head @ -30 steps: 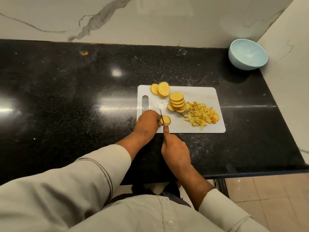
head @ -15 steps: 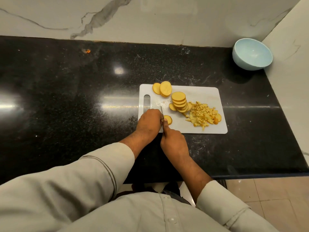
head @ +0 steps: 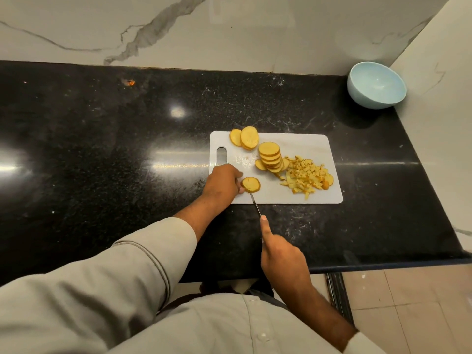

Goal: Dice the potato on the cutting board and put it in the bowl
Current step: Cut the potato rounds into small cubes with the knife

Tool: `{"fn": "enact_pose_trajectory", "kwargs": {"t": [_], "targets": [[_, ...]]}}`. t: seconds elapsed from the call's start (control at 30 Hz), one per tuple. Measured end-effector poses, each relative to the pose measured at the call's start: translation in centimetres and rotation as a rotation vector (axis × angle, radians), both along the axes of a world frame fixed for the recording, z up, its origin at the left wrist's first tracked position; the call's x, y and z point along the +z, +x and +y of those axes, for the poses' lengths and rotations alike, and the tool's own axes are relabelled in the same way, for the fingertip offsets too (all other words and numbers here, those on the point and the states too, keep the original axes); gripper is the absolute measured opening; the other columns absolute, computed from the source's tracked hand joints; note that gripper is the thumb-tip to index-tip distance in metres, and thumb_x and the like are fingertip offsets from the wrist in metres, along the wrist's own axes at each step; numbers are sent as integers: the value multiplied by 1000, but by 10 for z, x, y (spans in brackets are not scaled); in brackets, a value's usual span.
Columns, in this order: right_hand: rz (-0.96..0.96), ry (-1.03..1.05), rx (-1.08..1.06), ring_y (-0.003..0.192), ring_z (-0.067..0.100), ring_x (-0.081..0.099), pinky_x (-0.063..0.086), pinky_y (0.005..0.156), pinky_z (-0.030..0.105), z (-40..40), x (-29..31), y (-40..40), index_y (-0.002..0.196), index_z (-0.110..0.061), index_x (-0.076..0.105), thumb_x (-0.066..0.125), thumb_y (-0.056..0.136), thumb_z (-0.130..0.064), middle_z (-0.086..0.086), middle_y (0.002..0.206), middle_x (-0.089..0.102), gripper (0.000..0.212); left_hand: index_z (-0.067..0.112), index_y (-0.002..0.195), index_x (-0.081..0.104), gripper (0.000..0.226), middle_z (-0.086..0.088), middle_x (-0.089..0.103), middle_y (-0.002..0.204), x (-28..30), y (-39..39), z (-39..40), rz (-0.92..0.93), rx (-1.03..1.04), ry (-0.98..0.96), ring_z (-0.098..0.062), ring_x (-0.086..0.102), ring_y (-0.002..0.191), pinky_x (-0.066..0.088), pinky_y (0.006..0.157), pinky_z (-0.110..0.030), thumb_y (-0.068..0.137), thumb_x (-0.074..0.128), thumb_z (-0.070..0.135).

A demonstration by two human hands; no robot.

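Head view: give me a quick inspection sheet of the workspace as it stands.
Surface: black speckled counter, glossy with light glare.
Job's things: white board holds two loose slices, a slice stack, a diced pile and one slice being cut; the blue bowl in the far right corner looks empty.
Clutter: small orange speck near the back wall.
Hands: left hand holds the slice steady; right hand grips the knife, tip at the slice.
Cables: nothing seen.
Surroundings: marble wall, tiled floor.
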State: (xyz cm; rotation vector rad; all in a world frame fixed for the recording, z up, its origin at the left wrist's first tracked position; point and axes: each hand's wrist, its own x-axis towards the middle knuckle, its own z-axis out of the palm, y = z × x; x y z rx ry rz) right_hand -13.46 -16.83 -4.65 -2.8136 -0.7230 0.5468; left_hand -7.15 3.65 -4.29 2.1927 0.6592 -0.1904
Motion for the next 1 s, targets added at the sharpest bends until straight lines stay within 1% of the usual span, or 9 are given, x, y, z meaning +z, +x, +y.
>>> {"fn": "enact_pose_trajectory", "kwargs": {"t": [0.1,0.23,0.33,0.4,0.5,0.67,0.8,0.93,1.0], "targets": [[-32,30,12,71,23,59,43,59,37,26,1,10,154,-28,-1,33,100,-21,-3,83,41,64,9,119,66,38,1,68,79,2,-2,3,10,41,-11,-5,59,67,46,75,-20,81,69,1],[-35,31,-7,73,26,60,40,58,36,55,-4,23,154,-27,6,36,97,-21,0,83,46,64,10,118,67,39,-5,71,89,4,-6,0,-13,72,22,-20,66,90,52,87,-31,80,68,0],[-16,65,-67,78,27,61,41,61,37,64,-7,32,153,-31,13,36,97,-23,3,86,55,62,17,139,48,64,-5,68,87,5,-9,-1,-44,67,-31,-19,65,88,52,85,-30,81,66,-1],[-30,77,-87,80,28,61,38,62,36,64,-9,38,152,-34,13,36,97,-24,5,90,59,61,24,145,39,73,-8,67,97,7,-8,-1,-41,13,-14,-23,64,93,51,89,-34,82,64,-1],[-55,70,-126,83,30,62,41,65,36,57,-11,44,152,-37,10,35,98,-25,7,95,61,61,26,140,46,61,-9,64,117,7,-4,-5,-12,-61,79,-28,60,107,49,95,-38,85,56,0],[-59,63,-202,79,28,60,42,65,37,35,-12,57,152,-37,9,35,99,-26,1,82,48,61,20,129,53,45,-11,60,118,8,2,-10,27,-121,239,-31,59,106,51,89,-39,88,49,3],[-78,52,-168,77,26,60,45,67,37,15,-13,66,152,-38,8,36,99,-27,3,86,56,60,16,115,57,27,-11,60,114,8,13,-11,87,-119,307,-31,59,102,49,79,-34,88,56,9],[-52,35,-91,75,23,60,50,67,40,-1,-12,75,152,-39,5,36,99,-28,1,86,57,62,15,118,58,34,-10,59,120,9,30,-20,27,-126,257,-29,55,110,44,83,-34,86,65,25],[-60,14,-51,72,21,59,52,65,39,-7,-11,79,152,-40,3,36,99,-30,0,85,56,63,15,118,60,37,-9,62,114,14,39,-27,-40,-129,202,-27,58,105,40,76,-31,84,69,26]]}}
